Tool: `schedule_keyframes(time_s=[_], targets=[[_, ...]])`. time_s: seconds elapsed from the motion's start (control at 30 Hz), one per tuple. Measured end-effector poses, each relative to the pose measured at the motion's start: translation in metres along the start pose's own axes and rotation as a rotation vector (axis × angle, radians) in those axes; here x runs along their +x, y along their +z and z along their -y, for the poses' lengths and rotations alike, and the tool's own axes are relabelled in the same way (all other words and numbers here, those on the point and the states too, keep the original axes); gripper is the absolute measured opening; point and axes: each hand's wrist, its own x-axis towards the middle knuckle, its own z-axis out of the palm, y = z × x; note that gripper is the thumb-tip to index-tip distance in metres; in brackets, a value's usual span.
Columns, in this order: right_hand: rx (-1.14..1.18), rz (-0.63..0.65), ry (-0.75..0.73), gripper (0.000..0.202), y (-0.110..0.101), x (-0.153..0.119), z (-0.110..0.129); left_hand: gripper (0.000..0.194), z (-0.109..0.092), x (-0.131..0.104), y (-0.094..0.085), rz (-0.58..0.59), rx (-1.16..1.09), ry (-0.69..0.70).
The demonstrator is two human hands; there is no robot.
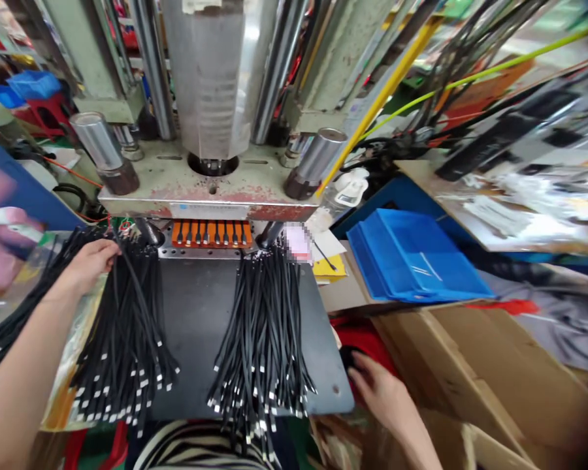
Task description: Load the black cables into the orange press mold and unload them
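Note:
My left hand [95, 261] is closed in a pinch at the upper end of a black cable, over the left bundle of black cables [127, 320] with silvery connector tips. A second cable bundle [264, 320] lies on the right part of the dark metal plate [191, 339]. Past the plate's right edge, my right hand [382, 395] reaches low with its fingers apart, beside a dark object over something red; it is slightly blurred. Several short black connector ends sit side by side in the orange mould [210, 234] under the press.
The press block [206, 196] hangs over the mould between steel posts. Blue trays [416, 261] are stacked at right, above open cardboard boxes [470, 372]. More black cables [34, 294] lie at far left. A white bottle [350, 189] stands behind the press's right side.

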Motion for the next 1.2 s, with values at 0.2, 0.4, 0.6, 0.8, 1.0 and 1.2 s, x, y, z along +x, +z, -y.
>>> schedule_keyframes(time_s=[0.2, 0.4, 0.6, 0.8, 1.0, 1.2], targets=[[-0.005, 0.010, -0.378, 0.038, 0.018, 0.043, 0.138, 0.033, -0.034, -0.016, 0.000, 0.102, -0.491, -0.143], [-0.587, 0.250, -0.575, 0.035, 0.085, 0.031, 0.245, 0.010, -0.090, -0.050, -0.006, -0.161, -0.599, -0.039], [-0.379, 0.245, -0.506, 0.031, 0.090, 0.040, 0.231, 0.027, -0.145, -0.095, -0.006, -0.033, -0.757, 0.301], [0.192, 0.083, -0.653, 0.038, 0.062, 0.018, 0.237, 0.025, -0.157, -0.089, 0.045, 0.362, -0.694, 0.251], [0.430, 0.277, -0.867, 0.020, 0.060, -0.008, 0.288, 0.023, -0.161, -0.087, 0.068, 0.387, -0.571, 0.452], [0.570, 0.292, -0.820, 0.019, 0.074, -0.005, 0.313, 0.023, -0.164, -0.088, 0.060, 0.368, -0.531, 0.536]])
